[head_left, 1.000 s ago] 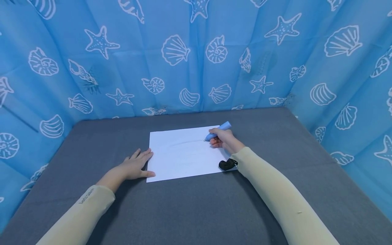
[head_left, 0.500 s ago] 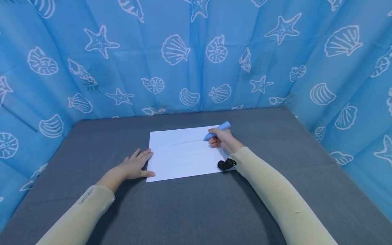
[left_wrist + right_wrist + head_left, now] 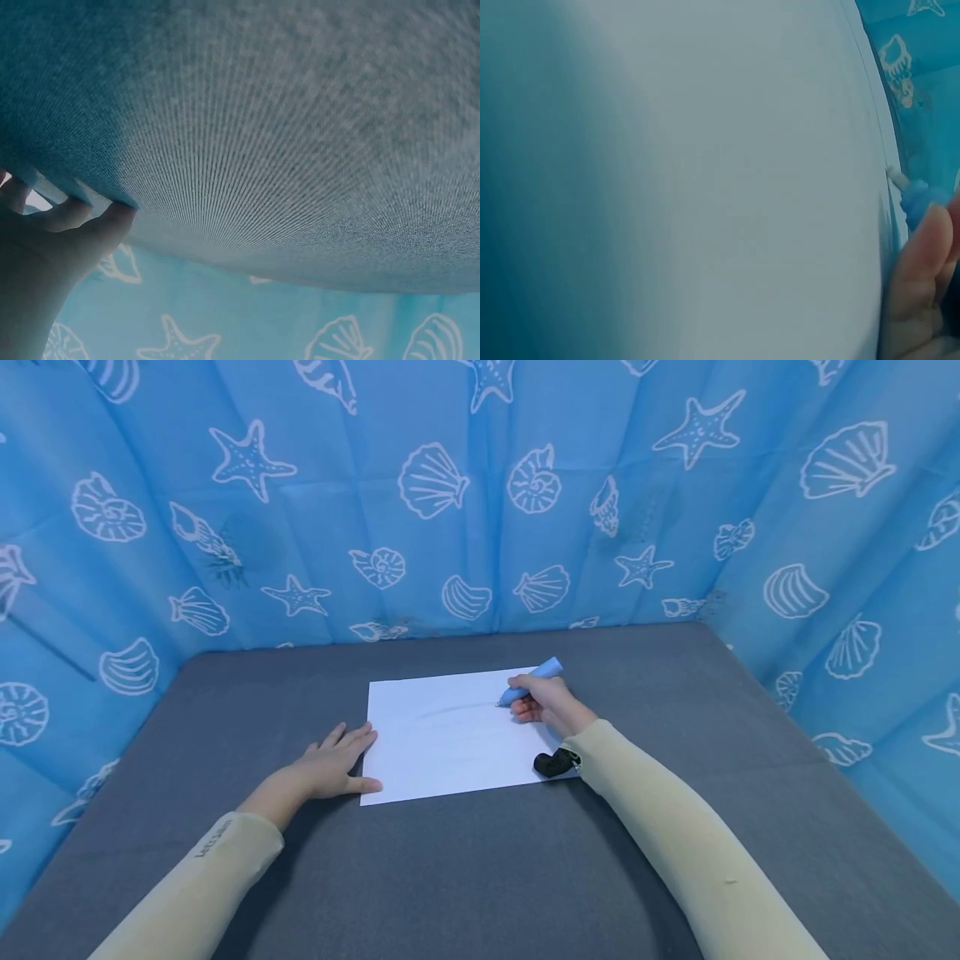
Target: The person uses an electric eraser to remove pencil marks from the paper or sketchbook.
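A white sheet of paper (image 3: 442, 756) lies on the grey-covered table. At its left edge rests my left hand (image 3: 322, 772), fingers spread, with the fingertips and thumb overlapping the paper. My right hand (image 3: 553, 702) pinches a thick blue pen (image 3: 548, 667) over the right half of the sheet, its back end slanting up to the right. The pen's narrow pale tip (image 3: 896, 177) meets the paper in the right wrist view. A faint thin line (image 3: 453, 708) runs leftward from the tip. In the left wrist view, the left fingers (image 3: 112, 219) lie against the grey cloth.
A small black object (image 3: 553, 764) sticks out from the right sleeve cuff over the paper's lower right corner. Grey cloth (image 3: 450, 877) covers the table. A blue curtain (image 3: 330, 510) with white seashells and starfish stands behind the table and along its sides.
The right hand and the pen tip have shifted very slightly left along the faint line. The left hand keeps its place at the paper's edge.
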